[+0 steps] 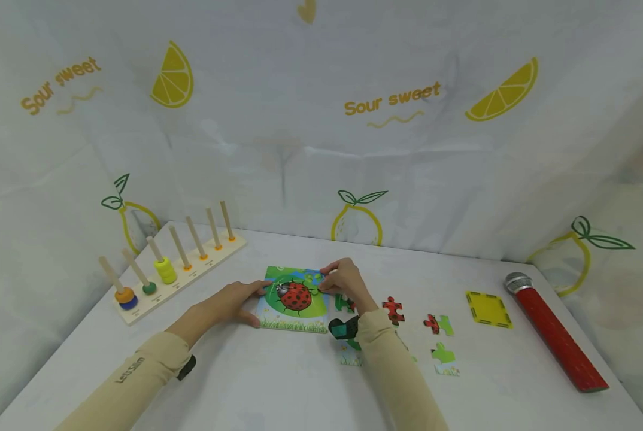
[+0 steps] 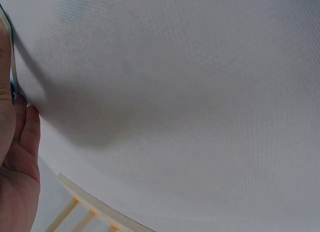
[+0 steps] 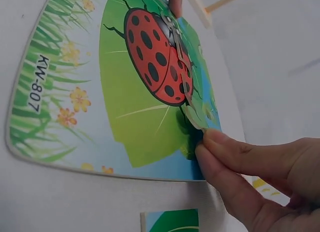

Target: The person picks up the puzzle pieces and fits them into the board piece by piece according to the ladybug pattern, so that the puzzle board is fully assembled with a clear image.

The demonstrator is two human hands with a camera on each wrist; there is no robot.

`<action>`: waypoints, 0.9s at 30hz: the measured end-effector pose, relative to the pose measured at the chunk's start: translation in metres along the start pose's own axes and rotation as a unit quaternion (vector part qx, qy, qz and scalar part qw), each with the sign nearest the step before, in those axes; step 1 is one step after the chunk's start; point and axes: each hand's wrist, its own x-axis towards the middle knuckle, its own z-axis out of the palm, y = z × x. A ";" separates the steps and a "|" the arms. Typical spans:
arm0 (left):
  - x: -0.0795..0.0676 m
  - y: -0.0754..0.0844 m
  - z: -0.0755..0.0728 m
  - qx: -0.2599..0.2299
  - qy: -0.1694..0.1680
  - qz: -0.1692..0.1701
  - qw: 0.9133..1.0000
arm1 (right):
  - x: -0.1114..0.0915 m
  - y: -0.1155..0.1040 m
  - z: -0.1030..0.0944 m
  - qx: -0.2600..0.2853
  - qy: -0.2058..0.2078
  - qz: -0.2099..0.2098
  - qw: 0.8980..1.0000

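Note:
A ladybug jigsaw board [image 1: 294, 325] with green leaf, grass and blue sky lies flat on the white table. My left hand [image 1: 234, 301] rests against its left side, fingers at the upper left edge and thumb near the lower left corner. At the upper right of the board, my right hand [image 1: 347, 281] pinches a puzzle piece [image 3: 195, 118] between thumb and fingertip. That piece is tilted over the printed picture, seen nearly edge-on in the right wrist view. Loose puzzle pieces [image 1: 393, 310] lie right of the board, some partly hidden by the right forearm.
Far left stands a wooden peg stacker [image 1: 192, 276] with coloured beads on some pegs. To the right lie a yellow square frame tile [image 1: 488, 309] and a red toy microphone [image 1: 561, 338]. A lemon-print white cloth [image 1: 278, 179] hangs behind the table.

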 end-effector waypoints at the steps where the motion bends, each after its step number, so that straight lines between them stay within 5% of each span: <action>1: 0.000 0.000 0.000 0.000 0.000 -0.001 1.000 | 0.000 -0.001 0.001 -0.013 0.004 -0.004 1.000; 10: 0.000 0.000 0.000 -0.003 0.000 -0.003 1.000 | 0.004 -0.002 0.004 -0.107 0.036 -0.037 0.993; 17: -0.001 -0.001 0.000 -0.009 -0.005 -0.008 1.000 | 0.000 0.001 0.005 -0.195 0.049 -0.091 0.975; 27: -0.003 -0.005 0.002 -0.023 0.015 0.031 0.999 | -0.004 0.002 0.001 -0.179 0.053 -0.096 0.978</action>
